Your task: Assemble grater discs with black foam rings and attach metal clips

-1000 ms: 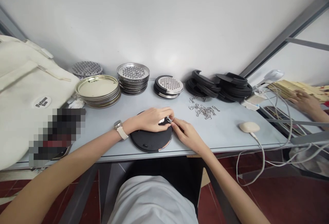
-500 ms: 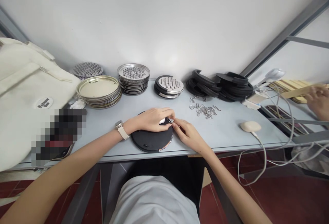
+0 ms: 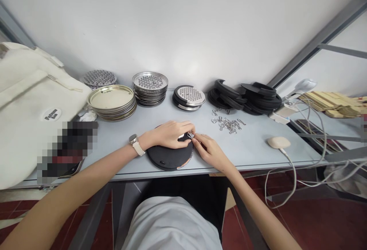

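Observation:
A round black grater holder [image 3: 169, 157] lies flat near the table's front edge, with a thin metal rim along its lower right side. Across its upper part rests my left hand [image 3: 173, 133], fingers curled, thumb and forefinger closing at the right edge. Something small and white shows under those fingers; I cannot make out what it is. From the right, my right hand [image 3: 209, 150] pinches a small metal wire clip [image 3: 190, 136] at that edge, close to the left fingertips. Several similar clips [image 3: 228, 124] lie loose beyond my right hand.
Along the wall stand gold-coloured lids [image 3: 110, 96], grater discs [image 3: 150, 85], an assembled grater [image 3: 190, 95] and black holders [image 3: 259, 97]. A cream bag [image 3: 31, 116] leans at left. Right, a beige mouse-shaped device [image 3: 278, 142] trails a white cable. Wooden pieces [image 3: 327, 103] lie farther right.
Both my hands stay at the holder's edge, the clip shifting only slightly between the fingertips. Another person's hand at the far right has left the wooden pieces and gone from view.

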Action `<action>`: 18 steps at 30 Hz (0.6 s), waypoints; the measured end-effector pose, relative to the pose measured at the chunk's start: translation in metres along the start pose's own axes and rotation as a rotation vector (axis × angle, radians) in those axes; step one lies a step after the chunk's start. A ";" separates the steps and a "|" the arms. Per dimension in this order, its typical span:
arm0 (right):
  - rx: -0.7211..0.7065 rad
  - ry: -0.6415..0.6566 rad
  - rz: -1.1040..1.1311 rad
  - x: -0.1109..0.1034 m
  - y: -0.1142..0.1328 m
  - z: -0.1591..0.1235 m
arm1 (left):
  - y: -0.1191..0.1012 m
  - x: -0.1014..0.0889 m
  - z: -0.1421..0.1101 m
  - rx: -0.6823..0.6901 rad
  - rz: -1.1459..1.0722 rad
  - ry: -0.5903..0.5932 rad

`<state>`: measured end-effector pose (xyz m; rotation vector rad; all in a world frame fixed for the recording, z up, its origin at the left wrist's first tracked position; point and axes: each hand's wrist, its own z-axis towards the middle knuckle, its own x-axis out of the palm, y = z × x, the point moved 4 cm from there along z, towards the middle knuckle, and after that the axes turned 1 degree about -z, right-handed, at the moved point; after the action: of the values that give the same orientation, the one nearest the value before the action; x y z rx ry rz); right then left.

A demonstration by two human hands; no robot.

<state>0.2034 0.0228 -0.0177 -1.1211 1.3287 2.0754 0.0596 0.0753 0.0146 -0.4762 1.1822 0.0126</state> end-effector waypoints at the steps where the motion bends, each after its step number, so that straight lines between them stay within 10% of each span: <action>1: 0.000 -0.001 -0.001 0.000 0.000 0.000 | 0.000 0.000 0.000 0.001 0.003 -0.001; 18: 0.006 0.006 -0.008 0.001 0.000 0.000 | -0.003 -0.001 0.000 0.029 0.006 0.013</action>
<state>0.2033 0.0224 -0.0184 -1.1284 1.3305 2.0625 0.0599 0.0724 0.0164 -0.4483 1.1947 -0.0025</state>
